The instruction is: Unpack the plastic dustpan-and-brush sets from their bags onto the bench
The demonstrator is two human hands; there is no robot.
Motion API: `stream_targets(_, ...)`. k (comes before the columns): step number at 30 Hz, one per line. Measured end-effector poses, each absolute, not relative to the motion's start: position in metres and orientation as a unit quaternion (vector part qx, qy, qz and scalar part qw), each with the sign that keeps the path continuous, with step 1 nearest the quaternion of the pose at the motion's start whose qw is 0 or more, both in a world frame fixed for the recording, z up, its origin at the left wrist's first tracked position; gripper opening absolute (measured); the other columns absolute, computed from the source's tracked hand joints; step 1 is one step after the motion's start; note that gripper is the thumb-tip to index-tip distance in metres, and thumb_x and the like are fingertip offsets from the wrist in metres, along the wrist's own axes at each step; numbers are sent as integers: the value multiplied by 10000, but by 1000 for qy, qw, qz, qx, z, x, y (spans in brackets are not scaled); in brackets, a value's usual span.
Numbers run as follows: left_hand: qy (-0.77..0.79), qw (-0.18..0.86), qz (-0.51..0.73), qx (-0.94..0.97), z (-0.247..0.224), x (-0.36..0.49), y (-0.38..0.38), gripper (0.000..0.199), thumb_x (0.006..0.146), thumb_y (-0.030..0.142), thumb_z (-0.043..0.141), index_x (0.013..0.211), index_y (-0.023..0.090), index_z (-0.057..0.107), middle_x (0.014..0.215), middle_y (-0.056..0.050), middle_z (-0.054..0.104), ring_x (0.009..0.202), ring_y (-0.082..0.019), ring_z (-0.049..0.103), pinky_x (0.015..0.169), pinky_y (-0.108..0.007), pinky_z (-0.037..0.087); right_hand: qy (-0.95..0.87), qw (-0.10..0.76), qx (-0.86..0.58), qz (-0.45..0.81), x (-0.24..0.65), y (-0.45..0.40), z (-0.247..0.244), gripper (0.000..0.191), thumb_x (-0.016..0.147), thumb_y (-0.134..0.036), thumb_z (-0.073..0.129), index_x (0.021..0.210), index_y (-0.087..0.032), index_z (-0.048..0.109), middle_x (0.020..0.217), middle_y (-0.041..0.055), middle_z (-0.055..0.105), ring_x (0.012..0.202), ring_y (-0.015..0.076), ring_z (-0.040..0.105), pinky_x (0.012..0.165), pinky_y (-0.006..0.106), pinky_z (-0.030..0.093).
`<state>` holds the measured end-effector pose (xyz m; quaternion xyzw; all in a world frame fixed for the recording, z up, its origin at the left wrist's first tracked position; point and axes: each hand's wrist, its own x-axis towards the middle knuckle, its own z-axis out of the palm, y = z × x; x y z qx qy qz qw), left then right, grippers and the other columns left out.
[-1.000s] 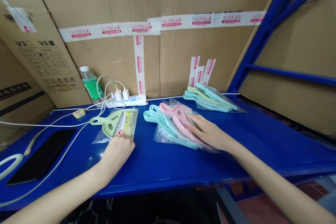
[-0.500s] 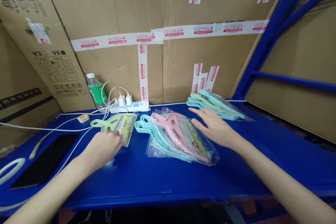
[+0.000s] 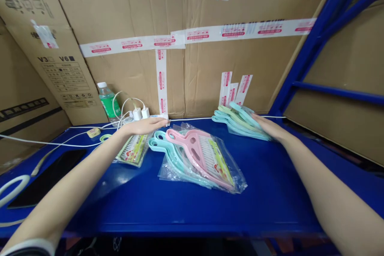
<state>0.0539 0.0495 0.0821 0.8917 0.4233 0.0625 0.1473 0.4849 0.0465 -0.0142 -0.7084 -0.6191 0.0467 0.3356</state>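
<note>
My left hand (image 3: 148, 125) is stretched out flat above the blue table, in front of the power strip, with nothing in it. Below my left wrist lies a bagged green dustpan and brush set (image 3: 133, 149), its handle partly hidden by my forearm. In the middle, a pink dustpan and brush set (image 3: 195, 150) in clear plastic lies on top of turquoise ones (image 3: 168, 152). My right hand (image 3: 267, 125) has its fingers straight against the right side of a stack of turquoise and green dustpan sets (image 3: 237, 121) at the back.
A bottle with a green label (image 3: 108, 102) and a power strip (image 3: 160, 117) with white chargers stand at the back left. Cables run across the left side, near a black tablet-like slab (image 3: 45, 180). Cardboard (image 3: 135, 76) walls the back; a blue post (image 3: 295, 72) rises at right.
My left hand has left the green dustpan set and moved right and back. My right hand has moved right, from beside the pink set to the back stack. The green set has turned slightly.
</note>
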Motion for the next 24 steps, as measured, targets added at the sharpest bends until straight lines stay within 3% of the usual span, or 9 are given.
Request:
stream_targets(5,368,381,-17,848,66,85,86,589,987,444,110,1386,177,451,1335,-124,586,1192,-150,560,925,-265,452,-587,324,-733,115,491,51,-17,598,942,-520,350,1364,-147,549,1437,139,476,1342,323,418,1107,454,311)
stream_targets(7,335,426,-13,840,59,96,94,553,989,435,174,1394,167,439,1362,-122,563,1214,-149,545,959,-274,437,-598,325,-721,131,486,52,-15,599,922,-543,390,1355,-166,559,1430,110,491,1338,314,425,1109,461,316)
stream_targets(10,287,442,-15,850,53,107,99,496,926,428,449,1331,150,515,1375,-109,555,1257,-165,509,1044,-281,370,-619,329,-698,142,471,57,-17,589,897,-591,412,1326,-226,586,1408,44,524,1329,292,442,1110,472,327)
stream_targets(13,265,473,-19,840,52,107,99,508,826,429,625,1252,154,586,1352,-91,579,1243,-196,523,1044,-290,378,-634,333,-684,141,453,61,-20,576,894,-612,397,1313,-271,596,1398,8,531,1341,301,424,1123,520,294)
stream_targets(24,267,528,-27,806,48,102,73,427,795,372,678,1178,187,646,1247,-37,658,1122,-184,602,949,-265,442,-665,292,-677,119,409,64,-18,559,928,-567,318,1365,-303,545,1381,18,556,1336,325,427,1113,557,293)
